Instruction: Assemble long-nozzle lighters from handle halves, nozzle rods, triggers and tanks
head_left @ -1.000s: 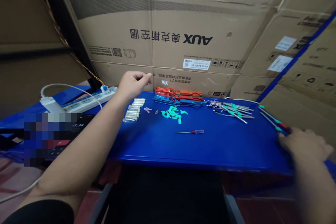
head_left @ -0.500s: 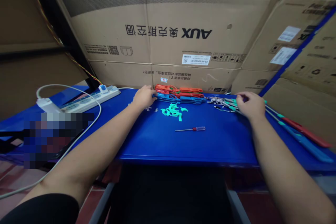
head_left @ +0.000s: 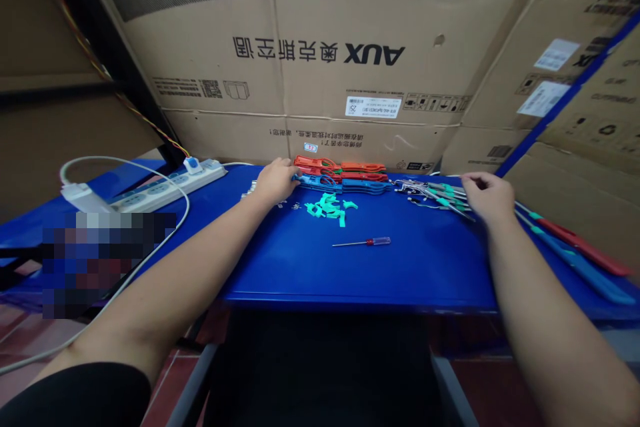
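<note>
My left hand (head_left: 276,181) is closed at the left end of a blue plastic handle piece (head_left: 350,184), the nearest in a stack. Behind it lie matching red-orange handle pieces (head_left: 340,165). My right hand (head_left: 489,197) has its fingers curled over a bundle of thin rods (head_left: 445,195) with green fittings and wire ends. Its fingertips are partly hidden, so what they grip is unclear. Small green plastic pieces (head_left: 327,207) lie in a loose pile between the hands. A screwdriver (head_left: 370,241) with a clear and red handle rests in front of them.
Long red (head_left: 583,243) and blue strips (head_left: 585,267) lie at the right of the blue table (head_left: 300,273). Small metal parts (head_left: 296,207) are near my left wrist. A white power strip (head_left: 170,188) with a cable stands left. Cardboard (head_left: 320,93) walls the back.
My right hand has shifted slightly to the right, uncovering more of the rods and green fittings. My left hand stays at the blue handle piece. The view has tilted a little.
</note>
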`<state>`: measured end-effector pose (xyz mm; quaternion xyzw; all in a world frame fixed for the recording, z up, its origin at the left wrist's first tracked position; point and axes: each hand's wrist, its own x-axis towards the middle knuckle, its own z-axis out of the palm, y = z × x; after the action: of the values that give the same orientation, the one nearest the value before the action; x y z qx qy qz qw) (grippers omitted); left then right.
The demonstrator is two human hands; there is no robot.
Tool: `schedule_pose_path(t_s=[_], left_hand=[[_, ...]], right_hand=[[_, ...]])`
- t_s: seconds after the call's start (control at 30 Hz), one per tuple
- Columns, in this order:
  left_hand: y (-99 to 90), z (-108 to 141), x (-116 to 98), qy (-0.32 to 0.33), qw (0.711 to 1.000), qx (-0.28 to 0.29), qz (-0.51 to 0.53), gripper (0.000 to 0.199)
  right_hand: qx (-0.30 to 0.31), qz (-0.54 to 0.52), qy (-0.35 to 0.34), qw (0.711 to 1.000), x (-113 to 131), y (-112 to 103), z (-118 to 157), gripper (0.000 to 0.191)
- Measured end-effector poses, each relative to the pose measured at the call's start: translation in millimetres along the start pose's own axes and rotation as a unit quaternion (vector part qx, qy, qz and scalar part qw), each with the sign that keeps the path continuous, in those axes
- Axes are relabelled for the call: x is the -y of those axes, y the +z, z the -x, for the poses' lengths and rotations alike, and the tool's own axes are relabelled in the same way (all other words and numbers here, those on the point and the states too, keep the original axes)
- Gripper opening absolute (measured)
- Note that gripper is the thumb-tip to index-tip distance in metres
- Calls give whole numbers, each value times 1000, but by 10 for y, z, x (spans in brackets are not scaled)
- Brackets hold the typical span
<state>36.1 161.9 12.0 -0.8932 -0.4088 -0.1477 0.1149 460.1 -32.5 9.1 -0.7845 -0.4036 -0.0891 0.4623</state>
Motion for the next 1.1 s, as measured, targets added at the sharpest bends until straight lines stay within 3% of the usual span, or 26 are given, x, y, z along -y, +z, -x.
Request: schedule_pose_path(t_s=[0.1, 0.17, 0.27, 0.3, 0.4, 0.5, 0.57, 0.67, 0.8, 0.97, 1.1], left_hand=[[21, -14, -5, 0, 1000, -1, -4, 19], [25, -23, -8, 2, 1000, -4, -6, 21], [25, -28, -8, 10, 1000, -5, -6, 19], [26, -28, -6, 14, 1000, -4, -5, 18], [39, -24, 9, 24, 1000, -2, -2, 18], [51, -23, 19, 26, 1000, -4, -5, 16], [50, -24, 15, 26, 1000, -5, -7, 15], [42, -26, -5, 30, 999, -10, -6, 17], [34, -31, -30, 34, 999, -20, 2, 19], [-24, -19, -71, 27, 998, -40, 26, 17], [-222, 98, -201, 60, 987, -66, 135, 11]], right_hand=[[-3, 3, -5, 1000, -10, 28, -8, 22], [17, 3, -56, 998, 37, 49, 18, 21], [136, -11, -198, 970, 239, 98, 152, 22], [207, -21, -254, 945, 338, 124, 225, 24], [407, -71, -377, 829, 660, 234, 498, 30], [496, -95, -425, 751, 896, 348, 744, 42], [514, -85, -446, 728, 974, 380, 843, 35], [499, -14, -457, 736, 988, 308, 905, 18], [434, 108, -383, 808, 758, -9, 960, 18], [303, 188, -235, 904, -17, -653, 1010, 35], [212, 301, -118, 922, -646, -1083, 915, 36]])
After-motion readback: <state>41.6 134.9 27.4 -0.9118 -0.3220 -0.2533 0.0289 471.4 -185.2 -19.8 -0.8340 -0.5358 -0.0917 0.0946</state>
